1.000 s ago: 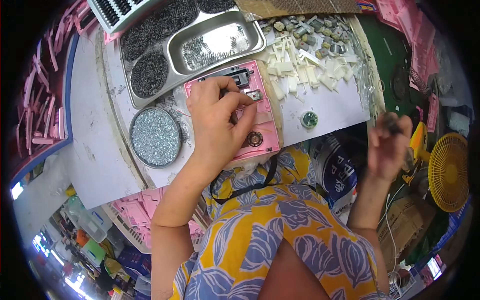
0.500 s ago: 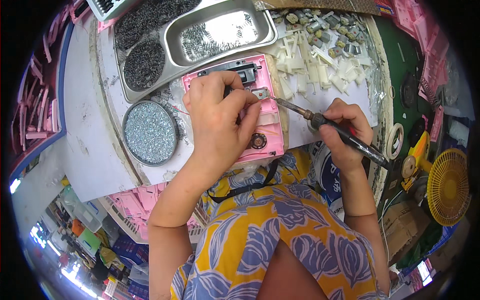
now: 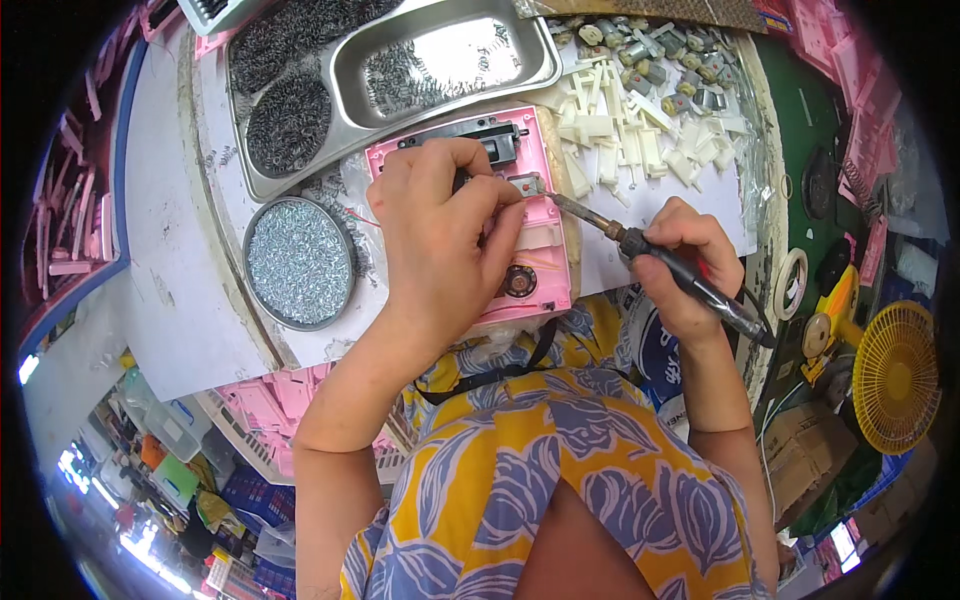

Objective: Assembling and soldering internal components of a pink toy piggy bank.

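Note:
My right hand (image 3: pixel 690 265) grips a soldering iron (image 3: pixel 632 242) by its dark handle. Its metal tip points left and meets, or nearly meets, the end of a small silver motor (image 3: pixel 526 186) inside a pink plastic housing (image 3: pixel 553 290). Over the left part of that housing lies my left hand (image 3: pixel 430 230), thumb and fingers pinched together beside the motor. What they pinch is hidden behind the fingers. A black mechanism (image 3: pixel 500 145) sits at the housing's far end, and a dark round part (image 3: pixel 519 282) at its near end.
A round tin of small metal pins (image 3: pixel 300 265) stands left. Behind it is a steel tray (image 3: pixel 545 70) with dark springs. White plastic pieces (image 3: pixel 650 150) and small motors (image 3: pixel 690 75) lie at the back right. A yellow fan (image 3: pixel 895 375) and tape roll (image 3: pixel 790 282) are far right.
Both hands keep almost the same place and hold. The soldering iron's rear end has tilted slightly down, its tip still by the motor.

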The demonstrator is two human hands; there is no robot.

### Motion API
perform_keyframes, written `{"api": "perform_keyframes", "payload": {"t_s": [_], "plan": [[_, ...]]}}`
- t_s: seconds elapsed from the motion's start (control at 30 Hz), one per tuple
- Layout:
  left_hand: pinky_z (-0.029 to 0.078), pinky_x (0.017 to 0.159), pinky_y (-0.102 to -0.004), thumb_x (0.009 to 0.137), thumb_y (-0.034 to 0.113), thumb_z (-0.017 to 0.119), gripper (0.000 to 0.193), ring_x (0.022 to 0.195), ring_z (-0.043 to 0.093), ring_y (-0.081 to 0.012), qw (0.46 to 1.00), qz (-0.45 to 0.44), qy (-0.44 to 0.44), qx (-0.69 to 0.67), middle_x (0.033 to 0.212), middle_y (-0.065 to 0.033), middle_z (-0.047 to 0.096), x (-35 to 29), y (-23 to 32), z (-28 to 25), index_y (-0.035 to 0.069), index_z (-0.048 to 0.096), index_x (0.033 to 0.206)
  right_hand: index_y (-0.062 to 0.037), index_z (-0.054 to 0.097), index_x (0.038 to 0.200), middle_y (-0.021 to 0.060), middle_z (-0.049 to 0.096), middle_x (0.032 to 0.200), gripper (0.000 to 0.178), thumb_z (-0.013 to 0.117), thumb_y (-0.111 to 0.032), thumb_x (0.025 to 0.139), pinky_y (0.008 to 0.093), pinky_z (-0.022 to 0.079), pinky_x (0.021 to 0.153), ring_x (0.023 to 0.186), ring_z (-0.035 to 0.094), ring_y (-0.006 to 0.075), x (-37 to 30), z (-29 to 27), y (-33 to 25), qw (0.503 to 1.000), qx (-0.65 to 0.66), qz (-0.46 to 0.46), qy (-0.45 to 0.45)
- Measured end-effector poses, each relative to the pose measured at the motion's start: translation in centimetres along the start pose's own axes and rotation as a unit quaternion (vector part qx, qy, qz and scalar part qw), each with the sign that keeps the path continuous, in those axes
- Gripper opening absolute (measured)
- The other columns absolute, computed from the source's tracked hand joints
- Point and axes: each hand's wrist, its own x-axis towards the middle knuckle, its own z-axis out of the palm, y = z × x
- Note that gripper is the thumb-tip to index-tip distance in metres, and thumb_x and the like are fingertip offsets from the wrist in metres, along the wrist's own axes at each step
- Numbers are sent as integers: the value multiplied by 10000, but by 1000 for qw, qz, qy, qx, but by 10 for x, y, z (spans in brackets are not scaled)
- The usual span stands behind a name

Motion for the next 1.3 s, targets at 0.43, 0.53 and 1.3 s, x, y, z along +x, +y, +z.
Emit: {"api": "perform_keyframes", "payload": {"t_s": [0.43,0.53,1.3], "plan": [[366,820,-380,712,84,782,140,901,504,-250,1000,10,-3,12,960,-44,560,2,3,-3,90,698,824,-7,652,960,55,590,752,253,810,-36,765,254,343,554,632,488,124,0,1,1,999,-29,-44,-5],[369,809,-384,707,87,784,141,895,505,-252,1000,12,-2,8,955,-46,561,3,2,-3,89,696,818,-3,650,961,57,591,760,254,805,-28,762,256,349,564,638,490,127,0,0,1,999,-34,-38,-8],[355,787,-389,708,106,787,137,890,517,-245,999,3,-21,37,931,-44,553,5,7,-7,104,686,801,0,633,948,83,601,734,260,800,-29,751,295,382,575,634,523,180,13,-19,-18,993,-87,-84,-1]]}}
